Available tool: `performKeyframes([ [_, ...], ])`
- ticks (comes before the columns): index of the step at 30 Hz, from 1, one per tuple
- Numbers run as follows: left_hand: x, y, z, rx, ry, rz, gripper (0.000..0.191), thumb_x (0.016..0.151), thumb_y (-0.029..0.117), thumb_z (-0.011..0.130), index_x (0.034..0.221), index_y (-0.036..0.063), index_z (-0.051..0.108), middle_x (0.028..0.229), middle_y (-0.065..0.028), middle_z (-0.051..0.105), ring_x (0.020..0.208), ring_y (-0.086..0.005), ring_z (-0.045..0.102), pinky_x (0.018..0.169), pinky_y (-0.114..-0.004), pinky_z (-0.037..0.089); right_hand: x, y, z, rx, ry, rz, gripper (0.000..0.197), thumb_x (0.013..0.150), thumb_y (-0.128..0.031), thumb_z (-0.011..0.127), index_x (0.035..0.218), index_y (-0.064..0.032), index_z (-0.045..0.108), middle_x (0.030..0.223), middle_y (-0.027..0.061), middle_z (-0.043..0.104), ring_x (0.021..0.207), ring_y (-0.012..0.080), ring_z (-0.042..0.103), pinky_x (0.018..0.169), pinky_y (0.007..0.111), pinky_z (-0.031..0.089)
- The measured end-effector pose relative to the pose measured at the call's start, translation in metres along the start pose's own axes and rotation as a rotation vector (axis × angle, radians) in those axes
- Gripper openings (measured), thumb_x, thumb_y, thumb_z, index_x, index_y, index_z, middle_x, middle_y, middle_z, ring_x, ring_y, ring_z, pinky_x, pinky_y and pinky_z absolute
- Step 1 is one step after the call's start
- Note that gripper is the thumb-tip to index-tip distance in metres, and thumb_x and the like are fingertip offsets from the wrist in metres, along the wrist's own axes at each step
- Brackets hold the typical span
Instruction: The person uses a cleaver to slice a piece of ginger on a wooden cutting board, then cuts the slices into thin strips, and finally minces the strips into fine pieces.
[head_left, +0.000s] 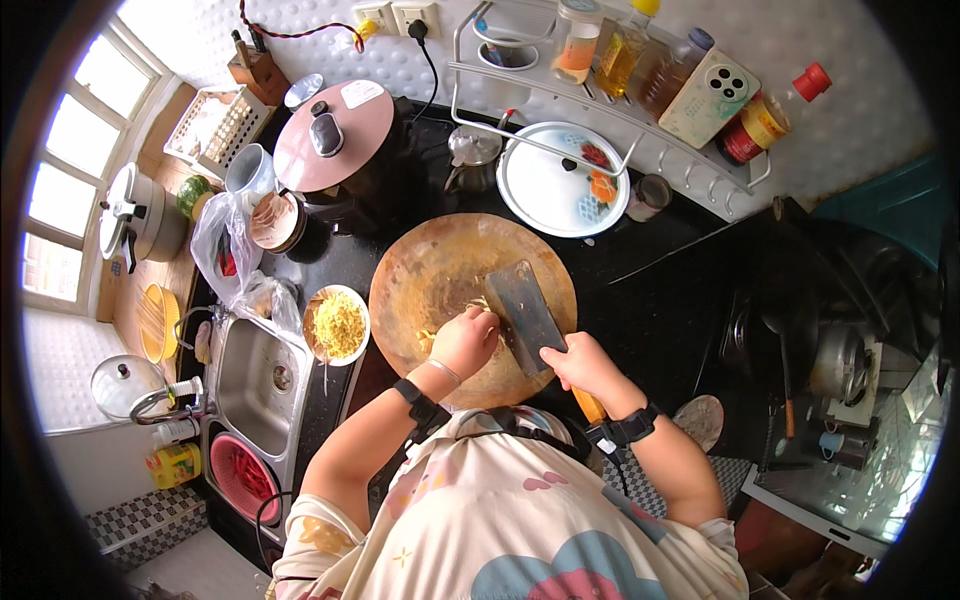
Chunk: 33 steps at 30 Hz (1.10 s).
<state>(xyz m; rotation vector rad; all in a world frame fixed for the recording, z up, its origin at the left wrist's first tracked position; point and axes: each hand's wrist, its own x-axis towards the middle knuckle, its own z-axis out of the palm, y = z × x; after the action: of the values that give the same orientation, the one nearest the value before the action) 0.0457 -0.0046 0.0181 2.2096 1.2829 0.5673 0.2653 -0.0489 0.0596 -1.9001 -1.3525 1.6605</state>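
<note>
A round wooden chopping board (435, 262) lies on the black counter before me. My right hand (589, 367) grips the wooden handle of a cleaver (525, 315), whose broad blade is over the right part of the board. Just left of the blade, my left hand (466, 341) has its fingers curled down on small pale yellow pieces (478, 303); what the fingertips hold is mostly hidden. More yellow pieces (425, 340) lie on the board left of that hand. A bowl of chopped yellow food (337, 324) stands left of the board.
Left are a steel sink (259, 382), a plastic bag (221, 247) and a pink basket (240, 465) with red items. Behind the board stand a large pot with a pink lid (337, 135), a small metal kettle (475, 150) and a floral enamel lid (555, 180). A wall rack (555, 82) holds bottles.
</note>
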Motion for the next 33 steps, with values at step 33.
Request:
performKeyframes([
  [33, -0.011, -0.032, 0.020, -0.668, -0.063, -0.787, 0.018, 0.088, 0.017, 0.058, 0.087, -0.0009, 0.063, 0.074, -0.0037, 0.064, 0.062, -0.0117, 0.060, 0.058, -0.026, 0.050, -0.024, 0.009, -0.023, -0.851, 0.457, -0.533, 0.010, 0.076, -0.017, 0.066, 0.077, -0.0088, 0.061, 0.066, 0.0103, 0.063, 0.059, 0.0311, 0.063, 0.053, 0.041, 0.050],
])
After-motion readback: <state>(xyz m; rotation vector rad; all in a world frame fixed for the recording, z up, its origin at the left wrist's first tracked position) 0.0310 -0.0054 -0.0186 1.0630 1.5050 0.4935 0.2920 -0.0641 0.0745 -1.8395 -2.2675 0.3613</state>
